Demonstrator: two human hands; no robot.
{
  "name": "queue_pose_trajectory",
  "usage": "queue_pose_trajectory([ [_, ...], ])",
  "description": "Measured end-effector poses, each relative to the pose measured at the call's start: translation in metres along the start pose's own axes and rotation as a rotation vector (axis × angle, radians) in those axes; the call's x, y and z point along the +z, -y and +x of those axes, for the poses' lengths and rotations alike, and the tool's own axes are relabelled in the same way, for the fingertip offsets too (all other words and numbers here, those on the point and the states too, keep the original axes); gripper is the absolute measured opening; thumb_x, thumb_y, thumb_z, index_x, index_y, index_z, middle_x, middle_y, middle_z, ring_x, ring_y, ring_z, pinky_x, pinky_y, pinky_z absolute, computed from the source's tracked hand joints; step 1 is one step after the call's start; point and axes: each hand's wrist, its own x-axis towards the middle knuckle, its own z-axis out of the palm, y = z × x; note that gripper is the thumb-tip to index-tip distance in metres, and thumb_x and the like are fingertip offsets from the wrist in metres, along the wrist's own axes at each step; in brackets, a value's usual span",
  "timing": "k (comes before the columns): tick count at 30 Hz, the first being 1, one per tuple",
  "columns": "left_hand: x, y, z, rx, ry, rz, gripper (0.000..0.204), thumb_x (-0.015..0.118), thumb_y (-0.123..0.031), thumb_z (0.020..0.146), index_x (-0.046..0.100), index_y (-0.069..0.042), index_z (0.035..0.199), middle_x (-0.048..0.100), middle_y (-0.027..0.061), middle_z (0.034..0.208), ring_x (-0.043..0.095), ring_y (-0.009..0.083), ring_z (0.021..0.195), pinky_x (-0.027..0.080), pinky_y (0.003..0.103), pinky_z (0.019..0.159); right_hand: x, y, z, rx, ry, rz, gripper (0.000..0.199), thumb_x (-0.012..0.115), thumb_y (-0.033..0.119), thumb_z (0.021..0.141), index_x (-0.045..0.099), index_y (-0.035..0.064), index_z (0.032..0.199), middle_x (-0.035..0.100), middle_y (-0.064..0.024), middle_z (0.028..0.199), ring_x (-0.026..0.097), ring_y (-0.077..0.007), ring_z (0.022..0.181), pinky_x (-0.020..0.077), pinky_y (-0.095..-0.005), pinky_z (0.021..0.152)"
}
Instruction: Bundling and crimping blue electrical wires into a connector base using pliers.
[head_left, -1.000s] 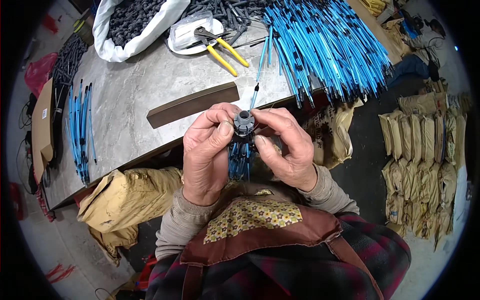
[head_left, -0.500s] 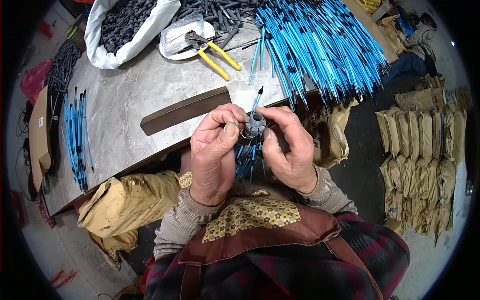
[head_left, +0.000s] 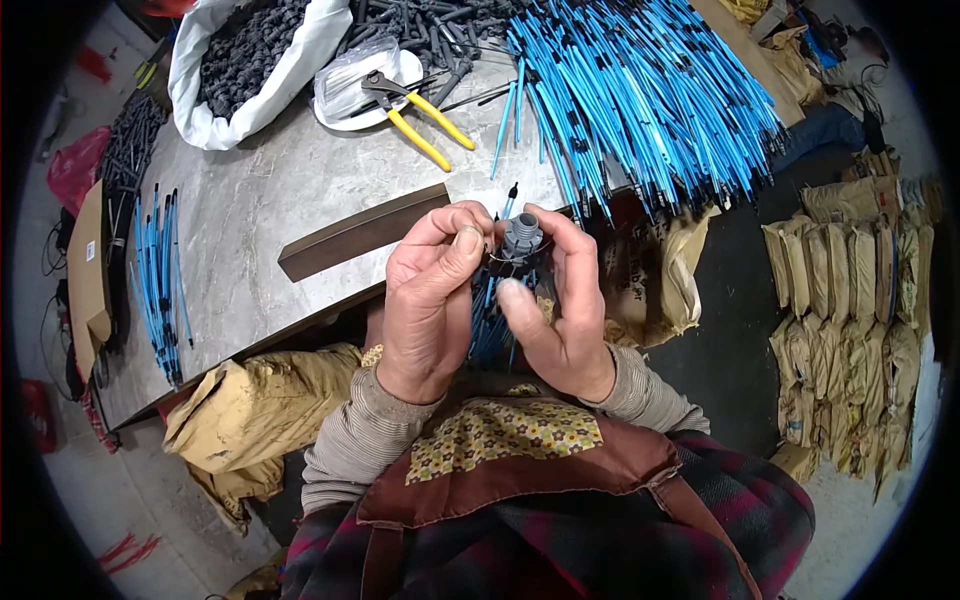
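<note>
Close to the table's front edge, a small grey threaded plastic fitting (head_left: pixel 523 232) sits between my two hands. My right hand (head_left: pixel 560 320) holds it, index finger curled along its far side and thumb lowered below it; the other fingers are hidden. My left hand (head_left: pixel 435 290) pinches a thin wire loop (head_left: pixel 497 258) beside the fitting, thumb against index finger. Under my hands hangs a bunch of blue rods (head_left: pixel 490 325), partly covered by them. One black-tipped rod (head_left: pixel 510 200) sticks up just behind the fitting.
Yellow-handled pliers (head_left: pixel 420 125) lie across a white dish (head_left: pixel 375 122). A dark bar (head_left: pixel 360 230) rests near the table's front. Many blue rods (head_left: pixel 640 100) are heaped at the back right; a white sack (head_left: pixel 215 130) holds dark parts. Brown paper packages (head_left: pixel 840 270) are stacked right.
My right thumb has dropped away from the fitting's rim. The fitting has shifted slightly right and tilted, showing more of its side. My left hand keeps its pinch.
</note>
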Motion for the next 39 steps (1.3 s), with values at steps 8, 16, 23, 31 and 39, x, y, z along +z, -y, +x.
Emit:
queue_pose_trajectory([
  [8, 0.0, -0.007, 0.007, -0.025, -0.031, 0.029, 0.007, 0.06, -0.002, 0.094, 0.06, -0.001, 0.101, 0.056, 0.0085, 0.105, 0.051, 0.0142, 0.092, 0.04, 0.025, 0.09, 0.004, -0.005, -0.001, 0.019, 0.022, -0.033, 0.061, 0.061, 0.004, 0.086, 0.036, -0.003, 0.142, 0.055, -0.0171, 0.118, 0.055, -0.0215, 0.101, 0.0457, -0.0336, 0.092],
  [16, -0.011, -0.002, 0.001, -0.014, 0.063, -0.013, 0.008, 0.062, -0.007, 0.093, 0.061, 0.0, 0.097, 0.056, 0.0104, 0.105, 0.05, 0.0157, 0.09, 0.04, 0.026, 0.089, 0.008, -0.008, -0.003, -0.001, 0.029, 0.038, 0.046, 0.055, 0.014, 0.095, 0.039, -0.0022, 0.135, 0.055, -0.0139, 0.109, 0.052, -0.0198, 0.093, 0.0443, -0.0327, 0.088],
  [23, -0.032, -0.004, -0.011, -0.05, 0.092, -0.008, 0.006, 0.062, 0.002, 0.092, 0.066, 0.004, 0.095, 0.058, 0.0109, 0.105, 0.052, 0.0142, 0.09, 0.041, 0.023, 0.086, 0.016, -0.006, -0.006, -0.044, 0.036, 0.023, 0.036, 0.051, 0.015, 0.097, 0.042, -0.001, 0.128, 0.053, -0.0133, 0.107, 0.05, -0.0185, 0.09, 0.0437, -0.0327, 0.085],
  [31, -0.038, -0.01, -0.021, 0.072, 0.147, 0.201, 0.006, 0.065, 0.004, 0.088, 0.068, 0.006, 0.093, 0.061, 0.0111, 0.1, 0.056, 0.0147, 0.089, 0.044, 0.023, 0.084, 0.023, -0.002, -0.009, -0.073, 0.066, -0.007, 0.035, 0.05, 0.016, 0.097, 0.04, -0.0005, 0.126, 0.052, -0.0142, 0.111, 0.049, -0.0189, 0.091, 0.0433, -0.0329, 0.086],
  [39, -0.033, -0.028, -0.01, -0.141, 0.127, 0.014, 0.006, 0.068, 0.002, 0.085, 0.069, 0.003, 0.091, 0.062, 0.0129, 0.096, 0.056, 0.0175, 0.085, 0.045, 0.026, 0.082, 0.023, -0.001, -0.008, -0.048, 0.133, 0.104, 0.042, 0.062, 0.013, 0.091, 0.041, -0.0001, 0.125, 0.052, -0.0136, 0.111, 0.05, -0.0187, 0.092, 0.0444, -0.0328, 0.086],
])
